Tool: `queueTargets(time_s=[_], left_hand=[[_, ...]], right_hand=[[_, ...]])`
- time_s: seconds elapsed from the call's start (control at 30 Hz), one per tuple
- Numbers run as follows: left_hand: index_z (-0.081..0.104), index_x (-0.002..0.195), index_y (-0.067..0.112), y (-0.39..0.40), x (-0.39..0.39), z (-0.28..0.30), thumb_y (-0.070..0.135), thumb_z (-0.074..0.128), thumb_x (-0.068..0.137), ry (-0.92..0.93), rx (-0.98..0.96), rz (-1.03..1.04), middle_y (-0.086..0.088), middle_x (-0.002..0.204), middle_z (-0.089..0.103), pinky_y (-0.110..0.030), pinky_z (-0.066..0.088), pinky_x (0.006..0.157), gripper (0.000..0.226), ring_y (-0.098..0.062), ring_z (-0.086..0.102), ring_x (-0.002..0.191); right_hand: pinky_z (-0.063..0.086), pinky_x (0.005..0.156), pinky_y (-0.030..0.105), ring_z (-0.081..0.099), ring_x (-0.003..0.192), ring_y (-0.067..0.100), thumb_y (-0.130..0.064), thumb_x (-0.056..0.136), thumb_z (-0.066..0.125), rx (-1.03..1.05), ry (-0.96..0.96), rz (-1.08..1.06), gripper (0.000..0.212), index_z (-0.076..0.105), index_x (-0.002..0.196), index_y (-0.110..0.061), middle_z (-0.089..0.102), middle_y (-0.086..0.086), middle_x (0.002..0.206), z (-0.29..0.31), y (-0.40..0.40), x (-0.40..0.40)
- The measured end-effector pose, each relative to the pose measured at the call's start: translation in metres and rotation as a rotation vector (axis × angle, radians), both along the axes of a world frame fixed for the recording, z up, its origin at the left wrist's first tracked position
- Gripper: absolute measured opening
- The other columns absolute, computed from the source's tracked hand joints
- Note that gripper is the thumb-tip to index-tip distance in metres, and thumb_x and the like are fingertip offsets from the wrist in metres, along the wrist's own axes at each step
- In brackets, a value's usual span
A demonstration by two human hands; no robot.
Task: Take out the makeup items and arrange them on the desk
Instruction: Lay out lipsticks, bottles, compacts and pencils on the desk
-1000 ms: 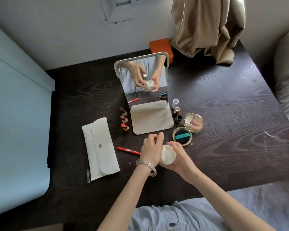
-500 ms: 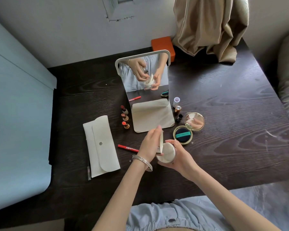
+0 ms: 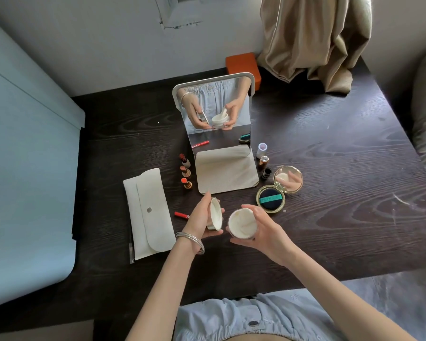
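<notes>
1. One view only, head-worn, wide-angle; nothing shared with a second view.
2. Looks steeply down and forward from above the desk's (image 3: 330,230) near edge; wall at 12 o'clock, wearer's lap at 6.
3. Close range: both hands just below centre.
4. Edges bend, probably lens distortion.
5. Standing mirror (image 3: 214,107) at 12 faces the camera.

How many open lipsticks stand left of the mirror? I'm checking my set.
3, in a column beside the mirror base: the far one, the middle one, the near orange one. None seems hidden.
</notes>
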State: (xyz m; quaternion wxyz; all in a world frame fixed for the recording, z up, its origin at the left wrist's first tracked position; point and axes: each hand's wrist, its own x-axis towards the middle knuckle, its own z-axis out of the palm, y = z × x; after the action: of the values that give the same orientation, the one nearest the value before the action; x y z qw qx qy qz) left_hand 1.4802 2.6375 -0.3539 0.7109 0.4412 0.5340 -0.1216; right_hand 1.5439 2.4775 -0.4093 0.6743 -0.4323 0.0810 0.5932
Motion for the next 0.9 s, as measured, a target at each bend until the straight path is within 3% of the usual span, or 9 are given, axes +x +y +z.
queueTargets(time_s=[0.17, 0.27, 0.4, 0.47, 0.5, 0.57, 0.63, 0.7, 0.9], left_hand=[[0.053, 0.122, 0.014, -0.001, -0.001, -0.001, 0.049, 0.030, 0.098, -0.010, -0.028, 0.000, -0.005, 0.097, 0.061, -0.034, 0.050, 0.064, 0.048, -0.017, 0.057, 0.085], [0.055, 0.117, 0.016, 0.000, -0.002, -0.001, 0.048, 0.029, 0.098, -0.015, -0.027, -0.003, -0.005, 0.098, 0.061, -0.035, 0.051, 0.065, 0.045, -0.018, 0.057, 0.087], [0.058, 0.105, 0.019, 0.000, -0.003, -0.001, 0.048, 0.029, 0.098, -0.021, -0.022, -0.002, -0.005, 0.097, 0.061, -0.034, 0.051, 0.068, 0.041, -0.017, 0.057, 0.086], [0.058, 0.100, 0.020, 0.000, -0.003, -0.001, 0.048, 0.029, 0.098, -0.023, -0.021, -0.003, -0.005, 0.096, 0.062, -0.034, 0.051, 0.069, 0.041, -0.017, 0.057, 0.086], [0.059, 0.100, 0.020, 0.000, -0.004, -0.001, 0.048, 0.029, 0.098, -0.024, -0.020, -0.001, -0.005, 0.096, 0.062, -0.034, 0.051, 0.068, 0.041, -0.017, 0.057, 0.086], [0.058, 0.102, 0.019, 0.001, -0.005, -0.001, 0.048, 0.028, 0.098, -0.030, -0.016, 0.000, -0.005, 0.097, 0.062, -0.033, 0.051, 0.066, 0.042, -0.017, 0.058, 0.086], [0.058, 0.104, 0.019, 0.001, -0.005, -0.001, 0.048, 0.028, 0.098, -0.034, -0.017, -0.002, -0.005, 0.097, 0.062, -0.033, 0.051, 0.065, 0.042, -0.017, 0.057, 0.086], [0.058, 0.102, 0.019, 0.001, -0.004, 0.000, 0.047, 0.028, 0.098, -0.040, -0.023, -0.003, -0.005, 0.097, 0.061, -0.033, 0.050, 0.066, 0.041, -0.018, 0.057, 0.087], [0.059, 0.102, 0.020, 0.000, -0.002, 0.001, 0.047, 0.029, 0.098, -0.043, -0.020, -0.004, -0.005, 0.096, 0.061, -0.033, 0.051, 0.068, 0.040, -0.017, 0.057, 0.086]], right_hand=[[0.050, 0.089, 0.056, 0.042, 0.127, 0.044, -0.052, 0.048, 0.087, -0.013, 0.059, -0.019, 0.096, 0.049, 0.129, -0.019, 0.039, 0.018, 0.139, 0.006, 0.001, 0.002], [0.052, 0.086, 0.053, 0.046, 0.124, 0.041, -0.056, 0.062, 0.077, -0.015, 0.058, -0.011, 0.080, 0.049, 0.128, -0.019, 0.039, 0.019, 0.139, 0.009, 0.003, 0.001], [0.053, 0.085, 0.052, 0.048, 0.122, 0.038, -0.048, 0.089, 0.041, -0.099, 0.093, -0.088, 0.047, 0.053, 0.123, -0.019, 0.044, 0.018, 0.136, 0.010, 0.006, 0.000], [0.055, 0.084, 0.048, 0.052, 0.117, 0.032, -0.037, 0.097, 0.040, -0.126, 0.045, -0.049, 0.035, 0.051, 0.124, -0.019, 0.045, 0.015, 0.134, 0.015, 0.008, -0.002], [0.057, 0.081, 0.039, 0.056, 0.112, 0.025, -0.026, 0.097, 0.047, -0.154, 0.042, -0.033, 0.028, 0.049, 0.124, -0.019, 0.046, 0.011, 0.132, 0.012, 0.009, -0.002], [0.057, 0.075, 0.026, 0.060, 0.101, 0.018, -0.009, 0.094, 0.054, -0.166, 0.111, -0.072, 0.034, 0.044, 0.124, -0.022, 0.046, 0.006, 0.128, 0.006, 0.008, 0.001], [0.057, 0.081, 0.041, 0.060, 0.107, 0.026, -0.028, 0.094, 0.050, -0.126, 0.031, -0.040, 0.034, 0.047, 0.126, -0.018, 0.049, 0.011, 0.128, 0.008, 0.008, 0.000], [0.053, 0.086, 0.052, 0.053, 0.117, 0.039, -0.047, 0.083, 0.054, -0.101, 0.068, -0.048, 0.055, 0.047, 0.129, -0.017, 0.046, 0.017, 0.132, 0.010, 0.007, -0.001], [0.052, 0.086, 0.054, 0.056, 0.115, 0.040, -0.044, 0.080, 0.067, -0.042, 0.009, -0.034, 0.053, 0.052, 0.123, -0.019, 0.046, 0.017, 0.133, 0.008, 0.007, -0.001]])
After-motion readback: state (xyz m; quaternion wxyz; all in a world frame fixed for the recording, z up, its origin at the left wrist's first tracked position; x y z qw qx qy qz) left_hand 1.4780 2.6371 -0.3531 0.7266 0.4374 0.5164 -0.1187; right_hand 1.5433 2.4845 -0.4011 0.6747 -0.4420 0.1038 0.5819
